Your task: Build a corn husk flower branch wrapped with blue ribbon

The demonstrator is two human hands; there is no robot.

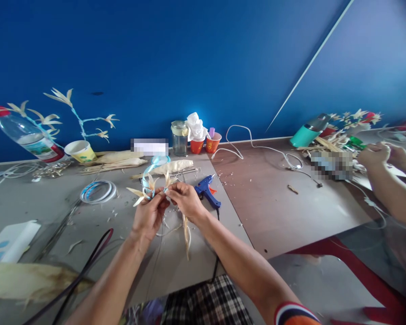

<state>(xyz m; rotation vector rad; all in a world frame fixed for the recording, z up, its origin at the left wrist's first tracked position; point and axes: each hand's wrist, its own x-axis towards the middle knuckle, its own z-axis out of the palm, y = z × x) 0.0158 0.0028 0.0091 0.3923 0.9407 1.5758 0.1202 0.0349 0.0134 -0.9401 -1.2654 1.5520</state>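
My left hand (149,215) and my right hand (186,200) meet over the grey table (128,234), fingers pinched together on a small corn-husk flower sprig (148,186). Pale blue ribbon (151,170) is wound around the sprig's stem and curls up behind it. A long strip of husk (187,237) hangs down below my right hand. A blue glue gun (207,189) lies just to the right of my right hand, its black cord running toward me.
A ribbon roll (98,191), husk pieces (120,157), a tilted plastic bottle (27,134), a paper cup (80,150), a glass jar (179,136) and orange cups (205,144) stand about. A white cable (257,146) crosses the brown board. Another person's hands (380,155) work at the right.
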